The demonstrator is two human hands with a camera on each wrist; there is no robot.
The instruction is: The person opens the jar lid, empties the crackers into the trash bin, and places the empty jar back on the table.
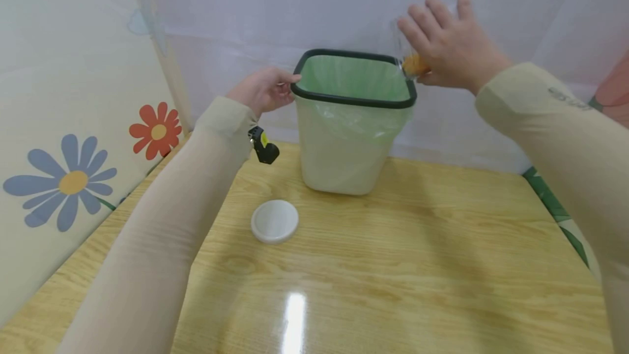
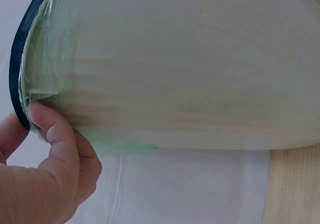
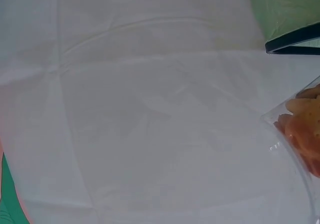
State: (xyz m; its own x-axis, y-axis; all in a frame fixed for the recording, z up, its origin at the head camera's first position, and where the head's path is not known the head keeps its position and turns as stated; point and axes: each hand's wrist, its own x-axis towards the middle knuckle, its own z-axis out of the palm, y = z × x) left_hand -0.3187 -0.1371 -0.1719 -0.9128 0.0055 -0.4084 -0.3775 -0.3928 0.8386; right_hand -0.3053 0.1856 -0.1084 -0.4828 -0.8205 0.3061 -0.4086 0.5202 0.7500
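Note:
A cream trash bin (image 1: pixel 339 152) with a black rim ring (image 1: pixel 354 101) and a thin green liner bag (image 1: pixel 354 72) stands upright on the table. At its left rim, my left hand (image 1: pixel 262 90) pinches the edge; in the left wrist view the thumb and fingers lie either side of the ring and liner (image 2: pixel 50 43). My right hand (image 1: pixel 449 42) grips a clear container (image 3: pixel 277 115), held tilted at the bin's right rim. Orange and brown pieces (image 3: pixel 305 134) lie inside that container, whose far side my fingers partly hide in the head view.
A round white lid (image 1: pixel 275 221) lies on the wooden table (image 1: pixel 393 266), in front of the bin and to its left. Behind the bin hangs a pale cloth (image 1: pixel 275 4). A wall panel with printed flowers (image 1: pixel 73 182) borders the table's left side.

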